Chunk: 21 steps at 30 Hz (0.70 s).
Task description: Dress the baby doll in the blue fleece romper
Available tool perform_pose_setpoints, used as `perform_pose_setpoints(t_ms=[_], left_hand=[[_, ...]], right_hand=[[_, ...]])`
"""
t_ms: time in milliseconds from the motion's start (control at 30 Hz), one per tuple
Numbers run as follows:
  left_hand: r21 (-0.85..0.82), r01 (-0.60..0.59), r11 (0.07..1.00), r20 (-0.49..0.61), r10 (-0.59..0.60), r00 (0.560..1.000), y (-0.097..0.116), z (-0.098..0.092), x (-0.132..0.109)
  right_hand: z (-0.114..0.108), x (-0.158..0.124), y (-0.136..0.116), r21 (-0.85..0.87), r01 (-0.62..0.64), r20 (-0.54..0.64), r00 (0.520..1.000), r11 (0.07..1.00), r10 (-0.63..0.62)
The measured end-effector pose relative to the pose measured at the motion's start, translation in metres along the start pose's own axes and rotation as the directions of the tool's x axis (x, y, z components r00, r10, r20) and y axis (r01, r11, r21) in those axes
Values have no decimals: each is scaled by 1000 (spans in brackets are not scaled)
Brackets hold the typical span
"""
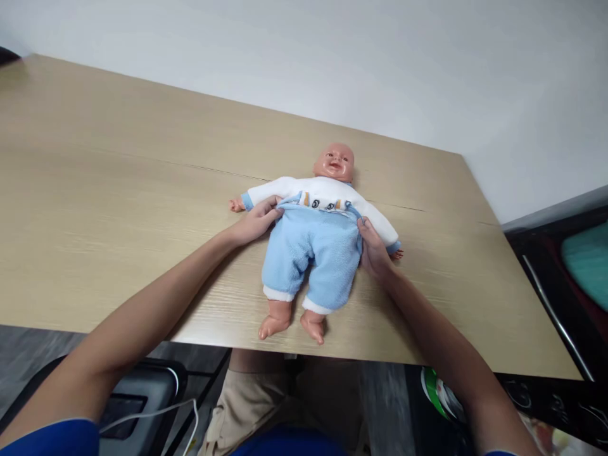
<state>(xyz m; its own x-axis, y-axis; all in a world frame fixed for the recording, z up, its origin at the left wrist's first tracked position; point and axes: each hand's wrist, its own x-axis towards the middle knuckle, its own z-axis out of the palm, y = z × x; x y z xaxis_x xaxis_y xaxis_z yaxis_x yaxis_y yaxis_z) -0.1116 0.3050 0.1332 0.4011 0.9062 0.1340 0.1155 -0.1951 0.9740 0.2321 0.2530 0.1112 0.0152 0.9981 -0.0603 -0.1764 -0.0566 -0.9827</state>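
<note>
A baby doll lies face up on the wooden table, its feet toward the near edge. It wears a white top with blue cuffs and light blue fleece pants with white hems. At the waistband's left side, my left hand pinches the blue fabric between thumb and fingers. My right hand grips the waistband's right side, thumb on top, with some fingers hidden behind the cloth. Eyes of a printed figure show on the top just above the waistband.
The wooden table meets a pale wall at the back. Below its near edge are a grey case with a white cable and a green-and-white object. Dark furniture stands at the right.
</note>
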Motion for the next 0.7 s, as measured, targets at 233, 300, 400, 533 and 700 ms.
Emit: perform_pose_setpoints(t_ms=[233,300,400,533,700], left_hand=[[110,-119,987,-32,123,992,-6,6,-1],[259,-226,939,56,219,974,-7,-7,-1],[327,-296,898,180,248,952,-11,-25,0],[250,-227,941,170,188,967,-15,-28,0],[-69,-130,989,102,137,985,-10,-6,1]], right_hand=[[-29,10,-10,-329,208,168,973,921,-160],[-44,10,-18,-462,302,289,940,834,-180],[-58,9,-28,-564,427,428,883,707,-192],[-48,3,-30,-513,392,392,899,763,-198],[-15,-10,-26,-151,41,168,986,988,-15]])
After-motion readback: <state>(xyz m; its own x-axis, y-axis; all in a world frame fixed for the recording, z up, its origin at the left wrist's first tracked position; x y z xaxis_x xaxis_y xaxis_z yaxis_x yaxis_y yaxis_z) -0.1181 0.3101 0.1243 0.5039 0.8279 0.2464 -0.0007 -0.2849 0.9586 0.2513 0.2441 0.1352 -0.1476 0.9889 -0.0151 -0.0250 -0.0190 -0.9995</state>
